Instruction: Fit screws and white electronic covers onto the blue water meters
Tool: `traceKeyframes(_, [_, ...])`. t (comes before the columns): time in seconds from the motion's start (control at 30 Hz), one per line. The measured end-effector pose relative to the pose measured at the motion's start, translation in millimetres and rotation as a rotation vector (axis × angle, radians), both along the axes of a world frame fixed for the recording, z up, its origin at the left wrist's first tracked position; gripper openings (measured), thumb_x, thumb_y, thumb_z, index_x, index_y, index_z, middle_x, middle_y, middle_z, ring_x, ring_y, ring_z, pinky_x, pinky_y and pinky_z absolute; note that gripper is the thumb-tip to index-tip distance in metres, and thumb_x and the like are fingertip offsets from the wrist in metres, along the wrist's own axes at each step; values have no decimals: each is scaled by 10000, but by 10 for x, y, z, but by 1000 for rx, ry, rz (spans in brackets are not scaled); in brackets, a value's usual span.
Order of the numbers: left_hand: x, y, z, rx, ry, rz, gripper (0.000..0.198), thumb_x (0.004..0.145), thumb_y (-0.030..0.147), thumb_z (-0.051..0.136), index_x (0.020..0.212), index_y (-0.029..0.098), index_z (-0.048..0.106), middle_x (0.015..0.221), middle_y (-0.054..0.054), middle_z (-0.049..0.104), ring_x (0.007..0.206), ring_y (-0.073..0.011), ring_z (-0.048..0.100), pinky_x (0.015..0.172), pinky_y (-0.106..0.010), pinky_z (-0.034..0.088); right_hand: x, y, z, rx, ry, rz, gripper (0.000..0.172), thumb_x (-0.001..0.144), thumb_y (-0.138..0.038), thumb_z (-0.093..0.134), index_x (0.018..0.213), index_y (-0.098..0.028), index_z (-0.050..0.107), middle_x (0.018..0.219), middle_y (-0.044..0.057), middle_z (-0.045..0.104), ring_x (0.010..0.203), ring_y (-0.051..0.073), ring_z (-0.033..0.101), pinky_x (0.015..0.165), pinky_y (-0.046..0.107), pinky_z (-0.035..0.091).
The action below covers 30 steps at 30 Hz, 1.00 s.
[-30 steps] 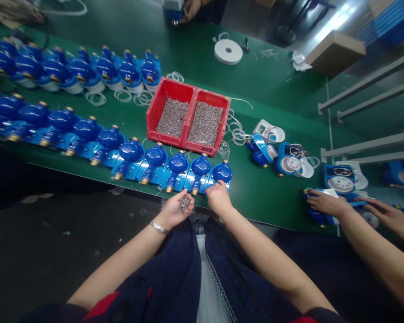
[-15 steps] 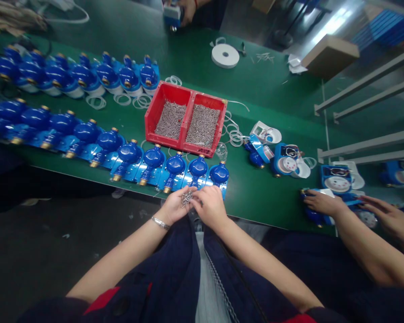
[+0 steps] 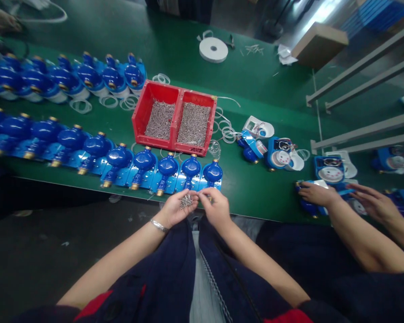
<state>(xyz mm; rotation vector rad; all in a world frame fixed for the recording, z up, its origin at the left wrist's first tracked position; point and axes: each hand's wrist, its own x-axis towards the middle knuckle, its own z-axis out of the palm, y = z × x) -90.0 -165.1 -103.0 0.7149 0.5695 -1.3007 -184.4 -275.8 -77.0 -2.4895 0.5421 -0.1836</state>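
Note:
My left hand (image 3: pixel 177 210) is cupped palm up, its fingers curled round a small heap of screws (image 3: pixel 186 201). Beside it, my right hand (image 3: pixel 217 207) pinches thumb and fingers together at the left fingertips; whatever is between them is too small to make out. Both hands are at the table's front edge, just below a row of blue meter bodies (image 3: pixel 167 166) with brass ends, lying on light-blue plates (image 3: pixel 204 183). Behind that row stands a red two-part bin (image 3: pixel 137 119) holding many more screws (image 3: pixel 193 123).
Another row of blue meters (image 3: pixel 89 74) stands at the back left. White rings (image 3: pixel 228 133) lie by the bin, and a tape roll (image 3: pixel 213 49) is farther back. At right, a co-worker's hands (image 3: pixel 314 194) handle a unit among opened meters (image 3: pixel 278 154). Metal rails (image 3: pixel 360 80) cross the right side.
The view has shifted, so the table's things appear farther left. My right hand has drawn back a little from the left palm to its fingertips. Screws stay in my left hand.

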Motion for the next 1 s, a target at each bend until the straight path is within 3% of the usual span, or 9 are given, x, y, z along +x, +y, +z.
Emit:
traceKeyframes(0.1, [50, 40, 18, 27, -20, -35, 270, 859, 214, 390, 759, 69, 596, 613, -81, 629, 535, -131, 606, 508, -218, 513, -214, -307, -141, -193, 289, -177, 265, 884, -240, 386, 872, -154, 636, 825, 47, 621, 801, 134, 536, 723, 220, 374])
traceKeyframes(0.2, [92, 81, 20, 29, -27, -31, 281, 862, 208, 376, 749, 74, 597, 610, -81, 624, 529, -124, 603, 489, -203, 508, -353, -506, -328, -253, 416, -118, 253, 848, -226, 444, 731, -153, 656, 732, 64, 602, 753, 166, 527, 691, 252, 357])
traceKeyframes(0.33, [135, 88, 62, 0, -33, -31, 295, 866, 216, 365, 741, 84, 598, 622, -75, 617, 532, -118, 599, 482, -197, 508, -363, -542, -497, -296, 523, -36, 238, 826, -191, 447, 726, -131, 654, 761, 94, 608, 735, 166, 522, 714, 269, 344])
traceKeyframes(0.43, [192, 60, 154, 8, -33, 8, 295, 866, 219, 366, 734, 94, 598, 629, -74, 615, 542, -113, 597, 485, -193, 512, -307, -512, -489, -317, 577, 7, 194, 784, -125, 462, 744, -111, 652, 779, 113, 614, 727, 174, 527, 707, 282, 346])
traceKeyframes(0.57, [386, 33, 286, 77, -38, 166, 294, 864, 202, 363, 708, 100, 590, 599, -64, 607, 545, -112, 594, 483, -191, 512, -249, -493, -380, -337, 605, 43, 198, 749, -68, 458, 747, -106, 652, 778, 124, 618, 738, 186, 546, 680, 280, 361])
traceKeyframes(0.67, [687, 27, 332, 100, -82, 321, 280, 864, 198, 365, 716, 103, 582, 614, -61, 607, 569, -107, 593, 515, -190, 519, -231, -499, -332, -346, 613, 27, 211, 729, -38, 449, 731, -104, 649, 761, 127, 618, 741, 200, 562, 658, 281, 374])
traceKeyframes(0.8, [1319, -80, 350, 208, -351, 460, 268, 861, 161, 338, 698, 114, 544, 605, -37, 569, 612, -94, 585, 593, -190, 521, -210, -489, -335, -338, 615, 0, 235, 718, -12, 422, 747, -97, 639, 780, 135, 620, 775, 226, 577, 655, 289, 389])
traceKeyframes(0.9, [1866, -292, 345, 295, -521, 460, 287, 868, 165, 285, 684, 132, 503, 602, -21, 530, 612, -80, 565, 634, -192, 514, -180, -458, -341, -317, 625, -10, 256, 728, -4, 391, 775, -102, 623, 783, 134, 627, 778, 239, 587, 636, 297, 395])
traceKeyframes(1.0, [2299, -530, 329, 411, -695, 355, 281, 873, 227, 260, 781, 140, 511, 697, -50, 545, 694, -133, 582, 700, -326, 525, -147, -442, -341, -289, 645, -29, 268, 723, -1, 389, 842, -120, 598, 776, 126, 635, 764, 242, 599, 601, 298, 388])
